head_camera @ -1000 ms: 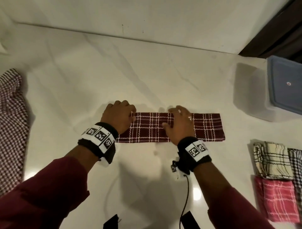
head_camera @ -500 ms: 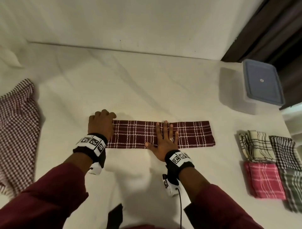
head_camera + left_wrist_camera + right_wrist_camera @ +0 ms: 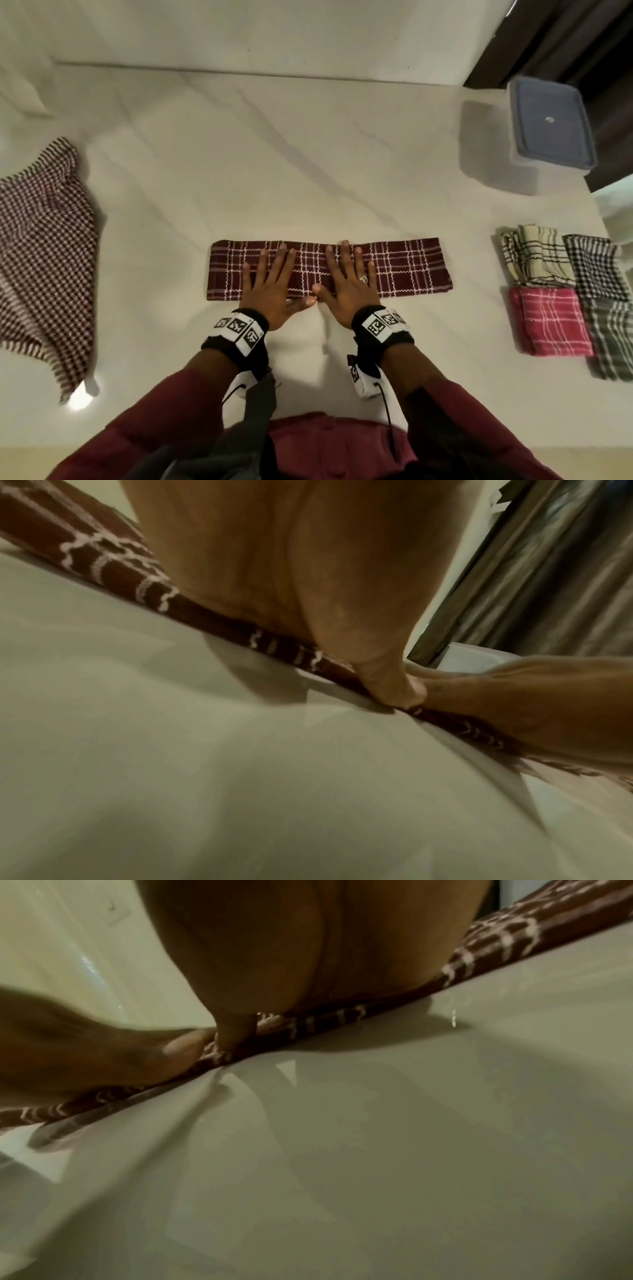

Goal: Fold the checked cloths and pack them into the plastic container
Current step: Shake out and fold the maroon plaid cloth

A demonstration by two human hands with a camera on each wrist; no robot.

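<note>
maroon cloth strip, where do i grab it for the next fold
Probably pinch the two corners of one short end of the maroon cloth, say the right one, coming from that side. It lies flat as a long strip, and both the left hand and right hand press its middle.

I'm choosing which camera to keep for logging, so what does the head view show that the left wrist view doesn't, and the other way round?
Only the head view shows the lidded plastic container, the four folded cloths stacked at the right, the unfolded checked cloth at the left, and the maroon cloth's full strip shape.

Only the left wrist view shows, from table level, the left hand's thumb tip meeting the right hand at the cloth's near edge.

Both show the two hands flat on the maroon cloth and the white table.
</note>
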